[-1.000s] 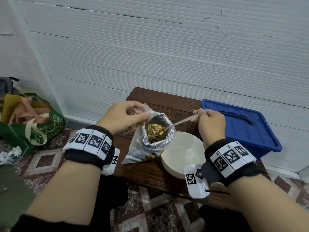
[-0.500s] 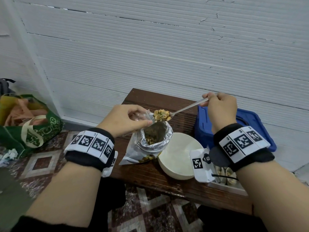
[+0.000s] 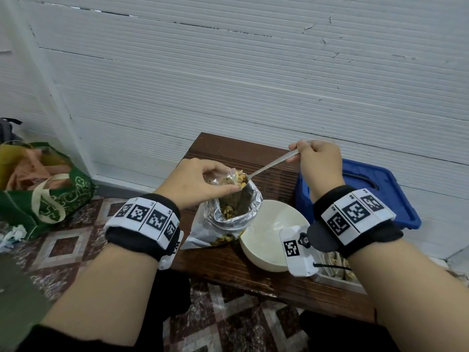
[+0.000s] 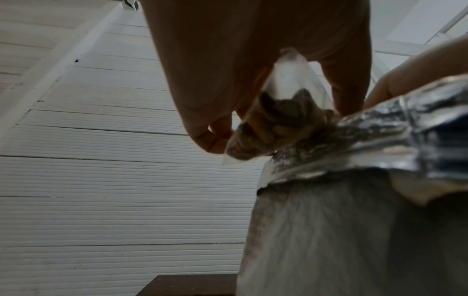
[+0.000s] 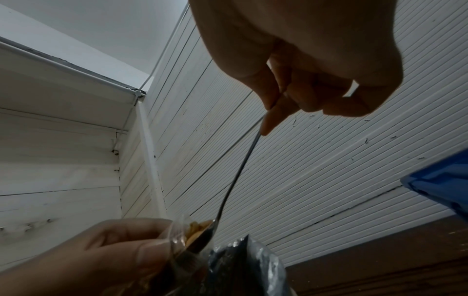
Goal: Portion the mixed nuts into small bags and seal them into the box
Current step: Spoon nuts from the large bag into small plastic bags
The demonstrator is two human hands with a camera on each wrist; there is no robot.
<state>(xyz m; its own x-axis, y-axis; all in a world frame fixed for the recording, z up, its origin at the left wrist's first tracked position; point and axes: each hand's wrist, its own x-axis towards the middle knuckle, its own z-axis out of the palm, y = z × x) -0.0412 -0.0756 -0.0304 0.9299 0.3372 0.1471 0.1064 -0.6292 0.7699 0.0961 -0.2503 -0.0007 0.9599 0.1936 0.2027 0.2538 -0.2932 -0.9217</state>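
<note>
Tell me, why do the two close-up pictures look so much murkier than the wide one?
Head view: evenly lit and sharp, though the wide lens bows the wall's lines. Left wrist view: dim, the left hand a dark shape against the bright wall, the small bag soft and blurred, glare on the foil bag. Right wrist view: the right hand shadowed, the spoon reasonably crisp.

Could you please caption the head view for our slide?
Right hand spoons nuts into the small bag held by the left hand.
</note>
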